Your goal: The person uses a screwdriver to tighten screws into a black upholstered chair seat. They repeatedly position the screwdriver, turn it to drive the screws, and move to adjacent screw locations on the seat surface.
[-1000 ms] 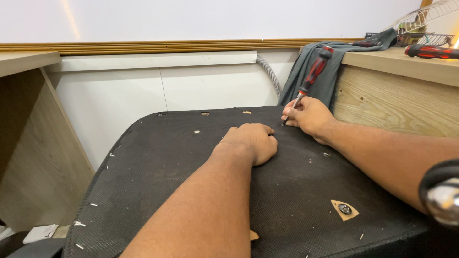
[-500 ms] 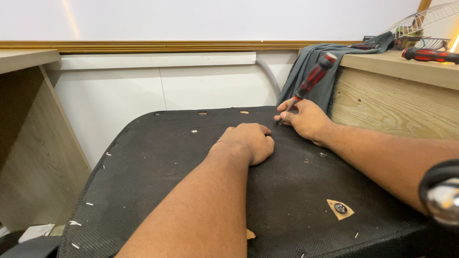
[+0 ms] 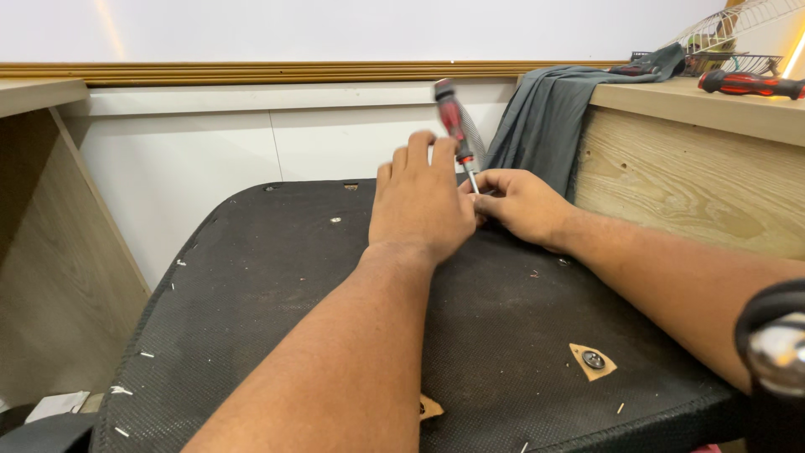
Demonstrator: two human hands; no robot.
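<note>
Between two wooden desks, a black fabric panel [image 3: 277, 294] lies staple-studded, several staples still in along its left edge, while at its far edge the right hand [image 3: 520, 205] grips a screwdriver [image 3: 454, 127] beside the open left hand [image 3: 422, 205].

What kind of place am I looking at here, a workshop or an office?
Probably a small furniture repair or upholstery workshop. A black fabric-covered seat panel with staples lies upturned between wooden desks, the right hand holds a red-handled screwdriver beside the left hand, and a second screwdriver lies on the desk.
</note>
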